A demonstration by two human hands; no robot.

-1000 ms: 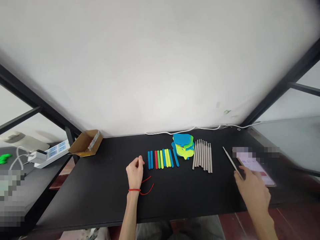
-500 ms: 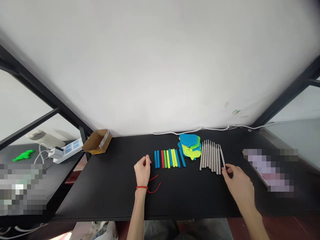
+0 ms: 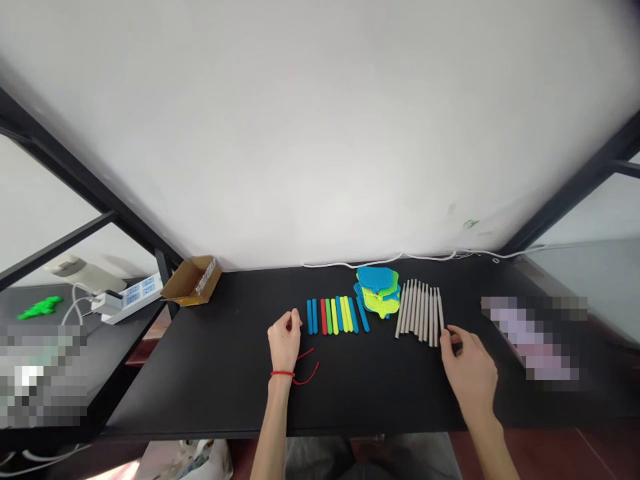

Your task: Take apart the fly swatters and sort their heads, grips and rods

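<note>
My left hand [image 3: 284,339] rests on the black table, fingers curled in a loose fist; nothing shows in it. Just right of it lies a row of coloured plastic handles [image 3: 329,316] in blue, red, green and yellow. Behind and to the right is a pile of blue and yellow mesh paddles [image 3: 381,305] like fly swatter heads. Several grey metal rods [image 3: 413,308], thinner at the far end, lie side by side. My right hand [image 3: 467,363] pinches the near end of the rightmost metal rod [image 3: 441,308], which lies along the row.
An open cardboard box [image 3: 193,283] stands at the table's back left. A blurred-out flat device [image 3: 533,340] lies to the right. A white cable [image 3: 380,261] runs along the wall. Left of the frame post are a power strip [image 3: 135,297] and a green object [image 3: 41,307].
My right hand has carried a metal rod leftward from beside the device to the right end of the rod row. My left hand has stayed in its place on the table.
</note>
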